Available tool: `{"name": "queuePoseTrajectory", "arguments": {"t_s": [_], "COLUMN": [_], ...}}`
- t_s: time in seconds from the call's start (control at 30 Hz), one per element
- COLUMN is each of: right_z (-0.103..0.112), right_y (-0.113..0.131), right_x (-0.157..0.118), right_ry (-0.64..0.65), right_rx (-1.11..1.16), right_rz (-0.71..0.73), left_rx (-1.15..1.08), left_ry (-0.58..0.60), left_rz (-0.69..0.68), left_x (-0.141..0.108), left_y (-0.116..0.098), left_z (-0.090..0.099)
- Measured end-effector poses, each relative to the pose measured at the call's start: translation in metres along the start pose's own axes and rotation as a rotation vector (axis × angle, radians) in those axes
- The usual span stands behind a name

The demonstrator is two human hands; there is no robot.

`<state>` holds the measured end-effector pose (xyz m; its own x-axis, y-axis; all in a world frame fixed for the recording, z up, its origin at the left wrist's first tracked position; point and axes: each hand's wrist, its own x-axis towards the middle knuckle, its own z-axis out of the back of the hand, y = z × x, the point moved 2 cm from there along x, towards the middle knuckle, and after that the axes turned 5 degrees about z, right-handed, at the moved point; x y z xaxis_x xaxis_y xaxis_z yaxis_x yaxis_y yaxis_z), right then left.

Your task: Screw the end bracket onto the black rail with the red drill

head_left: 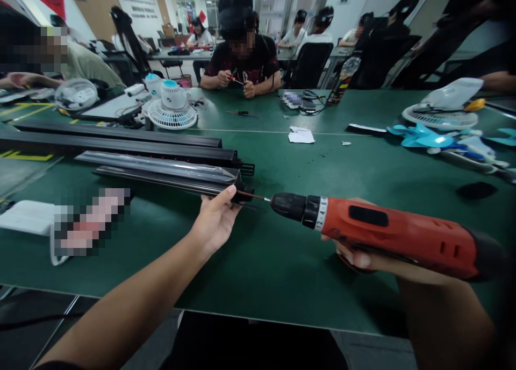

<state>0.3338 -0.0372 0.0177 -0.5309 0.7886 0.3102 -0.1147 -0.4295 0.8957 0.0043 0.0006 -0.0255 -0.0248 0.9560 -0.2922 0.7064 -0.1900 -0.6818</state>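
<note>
- At the far side, right of centre: a tall clear plastic bottle [344,82] with a dark label; level of its contents impossible to tell.
- At far left: a round white plastic fan cage [76,94] with small parts inside, too dim to make out.
- Grasped in the right hand [358,260], fingers wrapped under the body: a red-orange cordless drill [397,233] with black chuck and white numbered collar, at near right, nose to the left.
- Set in the chuck: a slim dark bit [258,197], silvery at its base, reaching to the rail's right end; contact at the tip impossible to tell.
- Pinched in the left hand [217,219], thumb above, fingers below: the right end of a long black rail [161,182], left of centre on the green tabletop [282,284].
- Just beyond that rail: a glossy strip in clear film [157,165], then two longer black rails [121,146], roughly parallel.
- In the way: left thumb over part of the rail's end; drill body over most of the right hand.
- Farther off: a white and blue fan [172,109], torn white paper [301,135] at centre, light-blue plastic fan blades [431,137] at right.
- Across the table: a seated person [242,58] with a screwdriver [236,79] in hand.
</note>
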Motion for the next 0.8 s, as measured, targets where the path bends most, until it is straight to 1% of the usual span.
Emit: {"name": "queuePoseTrajectory", "arguments": {"t_s": [0.03, 0.07, 0.17, 0.4, 0.47, 0.53, 0.57, 0.6, 0.7, 0.8], "right_z": [-0.001, -0.002, -0.004, -0.007, -0.006, -0.004, -0.002, -0.001, 0.004, 0.005], "right_y": [0.001, 0.003, 0.007, 0.014, 0.013, 0.009, 0.006, 0.004, 0.001, 0.002], "right_x": [0.001, 0.002, 0.005, 0.01, 0.009, 0.006, 0.004, 0.003, -0.001, -0.001], "right_ry": [0.056, 0.085, 0.137, 0.164, 0.146, 0.142, 0.138, 0.163, 0.178, 0.199], "right_rx": [-0.005, -0.008, -0.012, 0.005, 0.054, 0.082, 0.091, 0.099, 0.119, 0.098], "right_rz": [0.025, 0.049, 0.094, 0.112, 0.116, 0.083, 0.035, 0.016, 0.007, 0.033], "left_rx": [0.006, 0.017, 0.045, 0.017, 0.012, 0.01, 0.01, 0.011, 0.016, 0.017], "left_ry": [0.014, 0.028, 0.043, -0.044, -0.043, -0.041, -0.04, -0.039, -0.038, -0.052], "left_rz": [-0.008, -0.012, -0.025, -0.051, -0.047, -0.041, -0.039, -0.038, -0.039, -0.042], "left_x": [0.0, -0.001, 0.0, 0.006, 0.006, 0.006, 0.005, 0.005, 0.003, 0.002], "left_y": [0.0, 0.0, 0.001, 0.005, 0.006, 0.007, 0.007, 0.007, 0.006, 0.006], "left_z": [-0.001, -0.002, -0.003, -0.004, -0.004, -0.004, -0.004, -0.004, -0.006, -0.008]}}
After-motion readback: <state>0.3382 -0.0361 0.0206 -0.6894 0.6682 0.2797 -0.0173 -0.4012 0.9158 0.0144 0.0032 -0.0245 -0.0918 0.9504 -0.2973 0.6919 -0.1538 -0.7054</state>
